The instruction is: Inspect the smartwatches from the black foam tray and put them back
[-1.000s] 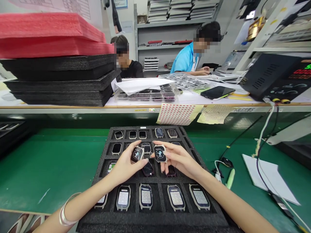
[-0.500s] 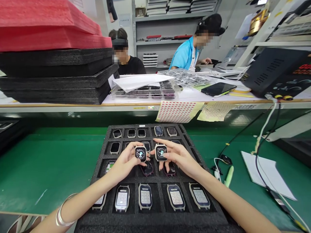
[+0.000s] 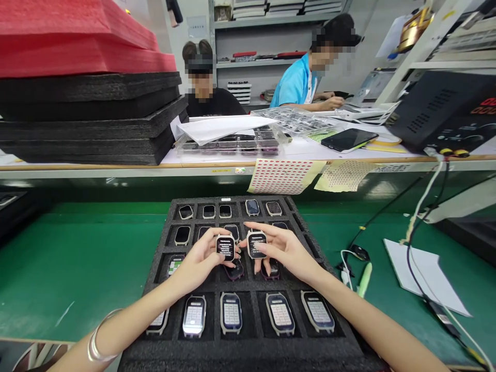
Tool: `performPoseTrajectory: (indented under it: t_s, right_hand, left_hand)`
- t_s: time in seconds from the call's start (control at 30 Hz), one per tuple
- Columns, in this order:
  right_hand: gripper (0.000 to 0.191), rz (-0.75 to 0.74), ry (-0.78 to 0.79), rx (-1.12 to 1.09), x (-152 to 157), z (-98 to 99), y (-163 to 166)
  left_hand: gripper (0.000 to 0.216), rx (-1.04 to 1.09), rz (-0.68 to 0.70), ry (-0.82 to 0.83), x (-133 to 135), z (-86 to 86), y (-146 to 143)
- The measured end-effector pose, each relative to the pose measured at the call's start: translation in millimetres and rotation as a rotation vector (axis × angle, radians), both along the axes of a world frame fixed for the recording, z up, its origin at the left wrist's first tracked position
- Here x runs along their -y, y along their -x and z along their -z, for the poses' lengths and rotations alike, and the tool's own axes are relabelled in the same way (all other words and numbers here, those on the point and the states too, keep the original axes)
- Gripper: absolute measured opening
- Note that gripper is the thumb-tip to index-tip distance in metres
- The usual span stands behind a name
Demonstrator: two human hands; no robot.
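My left hand [image 3: 204, 253] is closed on a silver smartwatch case [image 3: 225, 248] without a strap, thumb at its lower edge. A matching smartwatch [image 3: 256, 244] is gripped by my right hand [image 3: 284, 249], whose thumb lies over its screen. Both screens face up and show white lines of text on black, too small to read. Beneath my hands lies a black foam tray [image 3: 248, 351] with strapless watches in its compartments. Along the near row, watches such as this one [image 3: 231, 313] show a lit keypad. A purple-edged watch [image 3: 234, 270] is partly hidden under my fingers.
Black and red foam sheets [image 3: 89, 93] are stacked on the raised shelf at left. A phone [image 3: 349, 140] and a black power supply [image 3: 445, 113] stand to the right. Cables, a green pen-like object [image 3: 365, 279] and white paper [image 3: 426, 276] lie right of the tray. Two people sit beyond.
Both watch screens have switched from a watch face to a list of text. My hands have barely moved. Across the bench, the person in black has shifted right and the person in blue has moved a hand.
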State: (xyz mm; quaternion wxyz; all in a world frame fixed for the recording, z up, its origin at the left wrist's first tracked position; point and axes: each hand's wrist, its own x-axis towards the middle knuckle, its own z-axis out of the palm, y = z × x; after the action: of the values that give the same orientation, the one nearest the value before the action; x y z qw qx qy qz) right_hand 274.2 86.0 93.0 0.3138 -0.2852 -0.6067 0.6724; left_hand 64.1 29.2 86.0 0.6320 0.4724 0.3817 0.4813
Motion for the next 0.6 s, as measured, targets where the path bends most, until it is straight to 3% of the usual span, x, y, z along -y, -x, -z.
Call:
performPoseTrajectory:
  t_s: [0.23, 0.6]
  right_hand:
    - [0.058, -0.08, 0.0, -0.078, -4.5, 2.2, -3.0]
    - [0.049, -0.097, -0.015, -0.013, 0.2, -2.7, -3.8]
  left_hand:
    - [0.027, -0.006, -0.002, 0.002, -0.8, -2.3, 0.6]
    - [0.032, -0.023, -0.002, 0.024, -1.1, -3.7, 1.6]
